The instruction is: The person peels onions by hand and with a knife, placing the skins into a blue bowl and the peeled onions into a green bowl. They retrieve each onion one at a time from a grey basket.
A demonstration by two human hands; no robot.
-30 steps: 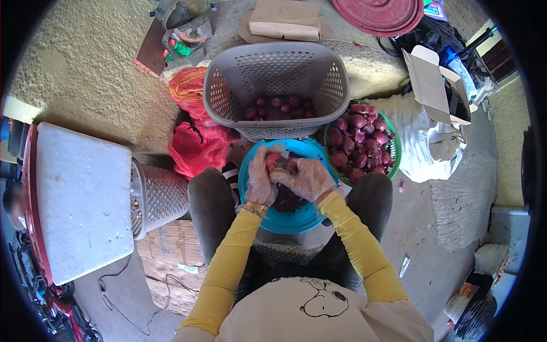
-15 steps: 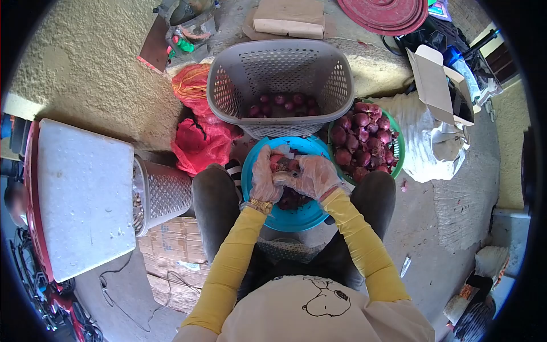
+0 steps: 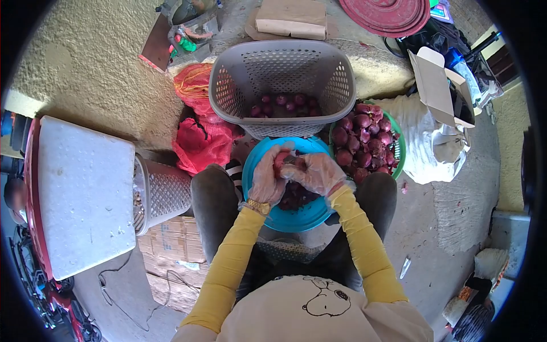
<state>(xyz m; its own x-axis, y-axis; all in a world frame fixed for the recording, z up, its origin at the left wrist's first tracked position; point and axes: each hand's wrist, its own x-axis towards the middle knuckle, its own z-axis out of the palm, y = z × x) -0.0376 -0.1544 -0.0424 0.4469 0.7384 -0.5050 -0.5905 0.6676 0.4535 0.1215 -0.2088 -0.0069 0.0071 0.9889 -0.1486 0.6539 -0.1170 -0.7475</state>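
Observation:
Above a blue basin, both my hands meet in clear plastic gloves. My left hand is closed around a red onion at its fingertips. Closed too, my right hand has its fingers pressed against the onion's right side; whether a small tool is in them is hidden. Dark red onion skins lie in the basin below. Right of the basin, a green basket is heaped with red onions. A tall grey perforated basket beyond the basin holds several smooth purple onions.
A red mesh sack and a tipped perforated bin stand left, beside a white foam lid. A white sack and an open carton are right. A person is at the far left edge.
My hands have shifted slightly and the right fingers have moved up against the onion. The baskets and basin stay put.

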